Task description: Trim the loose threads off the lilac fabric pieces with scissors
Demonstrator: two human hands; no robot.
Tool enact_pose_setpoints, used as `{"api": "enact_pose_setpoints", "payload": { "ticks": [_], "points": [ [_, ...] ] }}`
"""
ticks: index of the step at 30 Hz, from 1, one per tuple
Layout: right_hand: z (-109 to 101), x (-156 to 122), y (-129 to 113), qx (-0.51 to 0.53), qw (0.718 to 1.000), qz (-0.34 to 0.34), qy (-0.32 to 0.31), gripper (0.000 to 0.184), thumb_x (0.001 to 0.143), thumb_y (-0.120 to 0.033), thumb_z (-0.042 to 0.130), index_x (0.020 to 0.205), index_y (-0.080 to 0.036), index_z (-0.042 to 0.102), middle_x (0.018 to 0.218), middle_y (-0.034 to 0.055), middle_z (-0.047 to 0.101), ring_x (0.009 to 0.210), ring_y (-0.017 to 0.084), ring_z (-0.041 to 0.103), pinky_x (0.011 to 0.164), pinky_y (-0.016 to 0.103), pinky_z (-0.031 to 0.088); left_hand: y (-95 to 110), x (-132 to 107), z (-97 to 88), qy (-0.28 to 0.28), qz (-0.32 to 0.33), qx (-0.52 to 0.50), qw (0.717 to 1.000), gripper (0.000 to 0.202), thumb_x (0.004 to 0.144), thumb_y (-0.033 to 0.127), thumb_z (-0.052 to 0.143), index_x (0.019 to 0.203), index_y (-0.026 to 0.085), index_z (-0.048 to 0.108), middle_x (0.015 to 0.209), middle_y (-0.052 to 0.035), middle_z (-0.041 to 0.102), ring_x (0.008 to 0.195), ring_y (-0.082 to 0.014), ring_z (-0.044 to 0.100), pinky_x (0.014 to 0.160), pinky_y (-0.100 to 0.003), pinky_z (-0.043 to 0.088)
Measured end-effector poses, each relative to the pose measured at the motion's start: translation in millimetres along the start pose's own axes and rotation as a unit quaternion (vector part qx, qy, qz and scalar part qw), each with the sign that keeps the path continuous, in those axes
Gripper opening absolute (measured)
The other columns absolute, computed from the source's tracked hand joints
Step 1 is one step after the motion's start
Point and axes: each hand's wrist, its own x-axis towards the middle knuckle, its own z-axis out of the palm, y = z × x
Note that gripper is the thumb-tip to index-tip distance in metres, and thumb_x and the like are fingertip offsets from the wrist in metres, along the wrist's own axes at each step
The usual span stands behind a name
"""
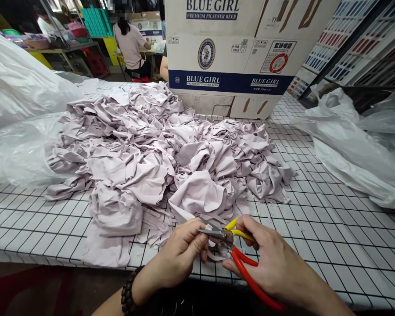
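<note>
My right hand (263, 254) grips a pair of scissors (225, 235) with red and yellow handles, its fingers around the grips. The blades point left, parted around a small light bit of cloth close to my left fingertips. My left hand (184, 248) pinches a pale lilac fabric strip (181, 213), and its wrist wears a dark beaded bracelet (127, 292). A narrow strip of the cloth hangs below the blades. Just beyond both hands lies a large heap of crumpled pale lilac fabric pieces (151, 153).
The table has a white cloth with a black grid (316, 219). A big Blue Girl beer carton (230, 52) stands behind the heap. Plastic bags lie at left (19, 145) and right (352, 145). A person (130, 44) sits further back. Small scraps dot the tabletop.
</note>
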Motion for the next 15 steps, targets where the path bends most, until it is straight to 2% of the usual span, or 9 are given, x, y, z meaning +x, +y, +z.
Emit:
{"api": "enact_pose_setpoints", "payload": {
  "ticks": [6,15],
  "points": [
    [-4.0,0.7,-0.9,0.000,1.000,0.011,-0.026,0.030,0.070,-0.043,0.074,0.080,-0.025,0.052,0.072,-0.0047,0.061,0.064,0.014,0.054,0.057,0.023,0.044,2.7,0.0,-1.2,-0.007,-0.005,0.006,1.000,0.032,0.100,0.033,0.041,0.085,0.015,0.062,0.066,-0.0004,0.057,0.067,-0.0147,0.055,0.069,-0.025,0.042],
    [-1.4,0.6,1.5,0.031,0.997,0.034,-0.064,0.035,0.074,-0.047,0.068,0.074,-0.024,0.040,0.065,-0.0072,0.051,0.058,0.011,0.042,0.051,0.021,0.035,4.0,-3.7,-1.9,-0.015,-0.009,0.001,1.000,0.034,0.100,0.036,0.040,0.089,0.016,0.066,0.065,0.0002,0.055,0.065,-0.0139,0.054,0.068,-0.025,0.042]
  ]
}}
